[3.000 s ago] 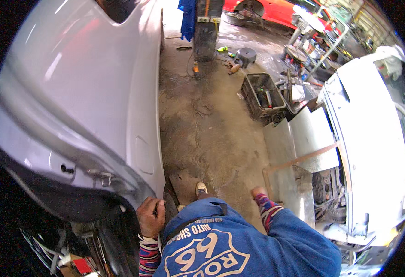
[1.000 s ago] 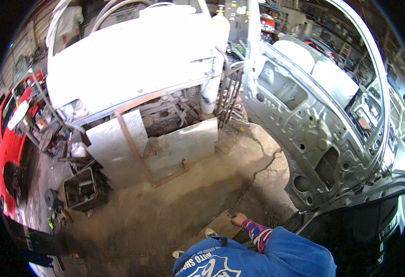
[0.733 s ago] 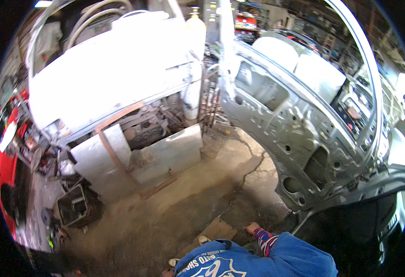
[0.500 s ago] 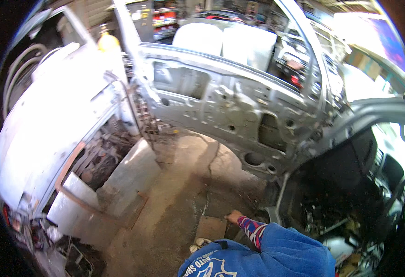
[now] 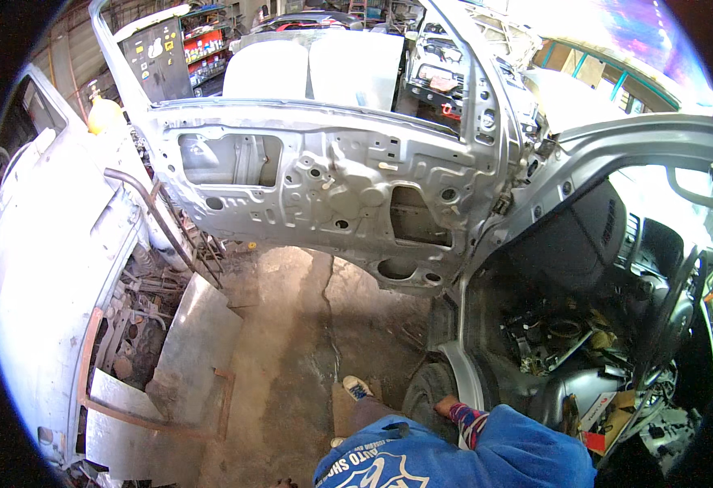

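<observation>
My right hand (image 5: 446,404), its wrist in a red, white and blue patterned sleeve, hangs low beside a dark tyre (image 5: 420,390) and the grey door sill (image 5: 460,370). Its fingers are small and partly lost against the dark tyre, so I cannot make out whether they touch it or hold anything. No left hand shows in the picture. Ahead of me stands a stripped silver car door (image 5: 348,183), swung open, its inner panel bare with several holes. At right, the cab's footwell (image 5: 551,285) lies open, with loose parts on its floor.
Metal sheets (image 5: 198,342) and a rusty bent frame (image 5: 92,358) lean by a white vehicle body (image 5: 47,268) at left. A curved pipe (image 5: 149,203) sticks out there. A yellow cylinder (image 5: 106,115) stands behind. An opened carton (image 5: 608,419) sits inside the cab, near the steering wheel (image 5: 673,325).
My view has swung to the right, so the door and white body sit further left. My right hand now appears beside the tyre, and more of the cab shows.
</observation>
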Action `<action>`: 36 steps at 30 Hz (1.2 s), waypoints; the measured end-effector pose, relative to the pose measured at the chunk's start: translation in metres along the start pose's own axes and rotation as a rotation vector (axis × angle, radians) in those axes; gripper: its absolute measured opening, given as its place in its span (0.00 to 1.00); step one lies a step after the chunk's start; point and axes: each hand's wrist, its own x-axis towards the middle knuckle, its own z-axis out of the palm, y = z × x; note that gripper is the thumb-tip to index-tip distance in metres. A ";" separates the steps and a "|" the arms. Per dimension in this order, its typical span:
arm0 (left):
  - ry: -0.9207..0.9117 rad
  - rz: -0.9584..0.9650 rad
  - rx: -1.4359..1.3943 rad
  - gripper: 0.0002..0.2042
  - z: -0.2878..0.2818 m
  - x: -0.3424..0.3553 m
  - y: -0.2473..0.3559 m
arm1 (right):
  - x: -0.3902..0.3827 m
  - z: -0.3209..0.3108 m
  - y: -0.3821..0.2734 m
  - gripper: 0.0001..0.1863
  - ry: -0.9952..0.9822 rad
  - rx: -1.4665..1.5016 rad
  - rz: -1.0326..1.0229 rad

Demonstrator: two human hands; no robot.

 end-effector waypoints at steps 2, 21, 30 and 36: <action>0.002 -0.013 0.007 0.15 -0.001 0.008 0.010 | 0.012 0.005 0.008 0.27 0.005 -0.017 0.075; 0.214 0.282 0.226 0.12 0.047 0.120 0.161 | 0.222 -0.273 0.026 0.30 0.451 0.787 0.015; 0.009 0.382 0.415 0.14 0.070 0.153 0.170 | 0.263 -0.275 0.056 0.30 0.333 0.740 -0.101; -0.003 0.088 -0.046 0.15 0.069 0.142 0.196 | 0.253 -0.284 0.062 0.30 0.280 0.633 -0.121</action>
